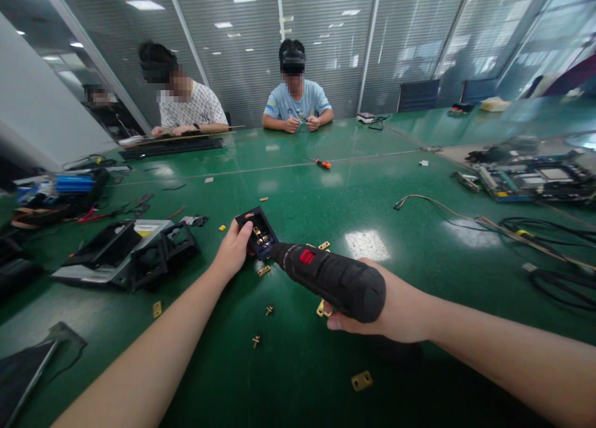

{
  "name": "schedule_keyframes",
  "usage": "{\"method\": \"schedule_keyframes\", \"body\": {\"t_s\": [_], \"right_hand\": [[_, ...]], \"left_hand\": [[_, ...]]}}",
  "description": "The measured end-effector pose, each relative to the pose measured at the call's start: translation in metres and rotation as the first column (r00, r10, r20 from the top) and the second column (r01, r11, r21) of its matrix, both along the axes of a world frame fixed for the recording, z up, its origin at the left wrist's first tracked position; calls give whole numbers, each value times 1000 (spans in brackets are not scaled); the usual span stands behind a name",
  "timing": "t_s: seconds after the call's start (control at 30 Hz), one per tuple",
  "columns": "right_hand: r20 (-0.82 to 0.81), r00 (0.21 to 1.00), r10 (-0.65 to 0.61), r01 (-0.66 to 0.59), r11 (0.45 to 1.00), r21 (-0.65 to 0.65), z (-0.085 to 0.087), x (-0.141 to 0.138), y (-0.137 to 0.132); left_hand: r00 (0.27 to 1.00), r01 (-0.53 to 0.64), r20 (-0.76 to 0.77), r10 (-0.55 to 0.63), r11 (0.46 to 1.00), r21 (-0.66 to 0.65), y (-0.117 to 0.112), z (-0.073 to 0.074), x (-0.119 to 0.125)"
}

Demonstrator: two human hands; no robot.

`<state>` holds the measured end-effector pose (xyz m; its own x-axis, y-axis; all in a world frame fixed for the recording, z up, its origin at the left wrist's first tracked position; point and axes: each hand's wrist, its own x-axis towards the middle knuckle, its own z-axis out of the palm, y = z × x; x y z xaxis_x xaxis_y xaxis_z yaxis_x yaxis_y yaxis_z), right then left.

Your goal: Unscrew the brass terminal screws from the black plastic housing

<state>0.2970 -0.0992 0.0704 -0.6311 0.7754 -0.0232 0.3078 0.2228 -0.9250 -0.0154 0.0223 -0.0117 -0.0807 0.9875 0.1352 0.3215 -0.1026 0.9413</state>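
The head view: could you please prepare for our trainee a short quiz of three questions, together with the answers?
1. Choose one. Which colour is the mark on top of the drill?
A) blue
B) red
C) yellow

2. Fill in. The box is held by the ____.

3. True or false? The screwdriver lies inside the box.

Key:
1. B.
2. left hand.
3. False; it lies on the table, beyond the box.
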Motion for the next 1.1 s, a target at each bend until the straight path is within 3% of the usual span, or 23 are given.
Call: {"method": "schedule_keyframes", "body": {"t_s": [0.3,0.57,0.73,1.1], "right_hand": [[-39,999,6,-4,998,59,-7,1,1],[-22,999,43,-43,999,15,-2,0,0],[-22,999,32,-30,997,75,-7,0,1],[-5,1000,28,-28,1000,2,0,0,-1]], "left_hand": [[1000,-3,9,3,1000,-3,2,-3,-2],[999,15,37,-14,1000,-9,2,-4,-3],[1000,17,14,-17,1000,4,0,-3,-1],[995,96,-38,-94,994,50,-2,5,-1]]}}
